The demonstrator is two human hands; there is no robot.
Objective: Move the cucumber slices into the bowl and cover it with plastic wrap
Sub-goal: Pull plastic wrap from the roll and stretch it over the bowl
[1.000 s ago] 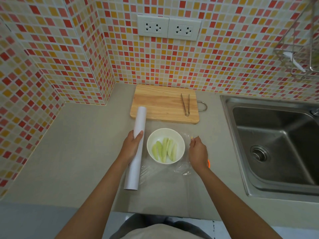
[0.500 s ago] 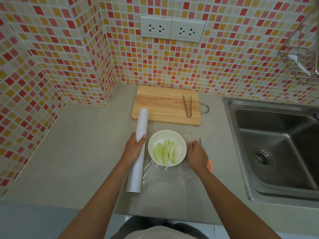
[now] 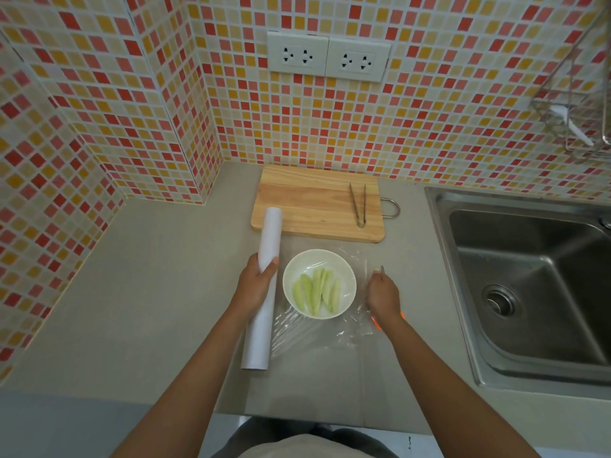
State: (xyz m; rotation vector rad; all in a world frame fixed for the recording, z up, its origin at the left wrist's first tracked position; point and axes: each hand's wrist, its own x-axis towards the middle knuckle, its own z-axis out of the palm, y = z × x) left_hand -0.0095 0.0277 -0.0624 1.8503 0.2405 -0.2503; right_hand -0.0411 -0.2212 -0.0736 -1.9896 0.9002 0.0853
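Left hand: the left hand (image 3: 256, 285) grips the plastic wrap roll (image 3: 263, 289) about midway along it, thumb over the top, fingers curled round the far side and mostly hidden.
Roll: long and white, lying on the counter (image 3: 132, 292) just left of the bowl; its far end reaches the near left corner of the cutting board (image 3: 314, 203), and whether it touches the board cannot be told.
Right hand: the right hand (image 3: 383, 294) is just right of the bowl with fingers curled, seemingly pinching the edge of the plastic film (image 3: 357, 262); the fingertips face away, so the grip itself is not plainly seen.
Film: clear and hard to trace; it stretches from the roll over the bowl to the right hand, with wrinkled slack lying on the counter near of the bowl. Its exact edges are hard to make out.
Bowl: the white bowl (image 3: 294, 266) sits on the counter between the two hands, near of the board.
Cucumber slices: the pale green cucumber slices (image 3: 317, 290) lie side by side inside the bowl, under the film.
Under the right hand: an orange thing (image 3: 377, 322) shows at the wrist and a thin metal tip (image 3: 382, 268) past the fingers; most of it is hidden, and what it is cannot be told.
Board: metal tongs (image 3: 358, 204) lie on its right part; a metal loop handle sticks out to the right.
Sink: the steel sink (image 3: 496, 292) at right is cut off by the frame edge.
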